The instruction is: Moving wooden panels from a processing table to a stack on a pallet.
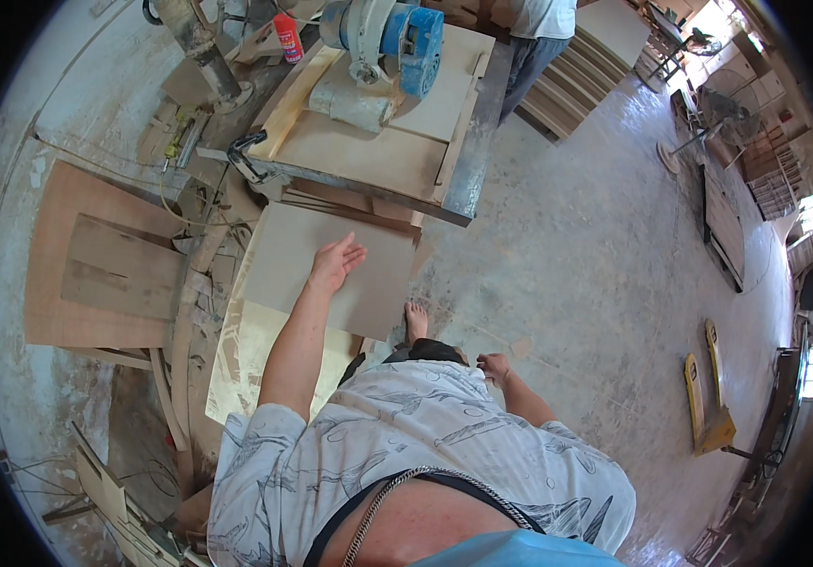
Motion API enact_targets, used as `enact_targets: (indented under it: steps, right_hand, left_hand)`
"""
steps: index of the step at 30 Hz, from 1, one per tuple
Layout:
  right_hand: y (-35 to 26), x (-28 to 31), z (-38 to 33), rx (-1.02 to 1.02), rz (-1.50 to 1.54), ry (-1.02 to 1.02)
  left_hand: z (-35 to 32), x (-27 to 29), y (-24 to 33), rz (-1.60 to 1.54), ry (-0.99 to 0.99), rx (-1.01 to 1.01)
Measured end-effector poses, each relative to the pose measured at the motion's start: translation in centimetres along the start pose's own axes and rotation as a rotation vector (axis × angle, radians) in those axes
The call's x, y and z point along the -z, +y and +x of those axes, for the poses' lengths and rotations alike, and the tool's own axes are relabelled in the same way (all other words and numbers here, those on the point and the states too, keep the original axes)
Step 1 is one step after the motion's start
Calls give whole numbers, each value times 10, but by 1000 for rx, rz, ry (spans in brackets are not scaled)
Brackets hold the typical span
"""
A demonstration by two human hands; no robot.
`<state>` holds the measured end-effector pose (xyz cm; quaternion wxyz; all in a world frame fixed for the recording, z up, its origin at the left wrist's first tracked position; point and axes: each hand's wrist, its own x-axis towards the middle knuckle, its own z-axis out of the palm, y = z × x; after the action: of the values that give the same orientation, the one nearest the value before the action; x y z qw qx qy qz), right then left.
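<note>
My left hand [337,264] is over a flat grey-brown board [279,269], its fingers stretched out and nothing in them. Whether the palm touches the board I cannot tell. The board lies on a pale yellowish sheet [253,345], just in front of a machine table [359,156]. Down by my right hip hangs my right hand [494,369], its fingers loosely bent and slightly apart, with nothing visible in them. On the machine table stands a blue-and-grey motor unit [418,49].
A black clamp [248,156] grips the table's left corner. Beyond it stands a red bottle [288,38]. Another person [541,21] is beside stacked boards [581,71] at the back. A yellow pallet truck [712,430] and a standing fan [728,118] are to the right.
</note>
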<state>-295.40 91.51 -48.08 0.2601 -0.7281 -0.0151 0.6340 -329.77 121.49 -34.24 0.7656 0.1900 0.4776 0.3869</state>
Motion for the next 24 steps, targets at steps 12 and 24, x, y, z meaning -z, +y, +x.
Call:
enact_targets:
  steps: [12,24]
  right_hand:
    - [-30,-18,-17,115,-37,-74]
    - [35,40,15,-10,156,-113]
  left_hand:
    - [15,-3,5,-81,38,-61]
    - [68,-38,39,-159,58,-133]
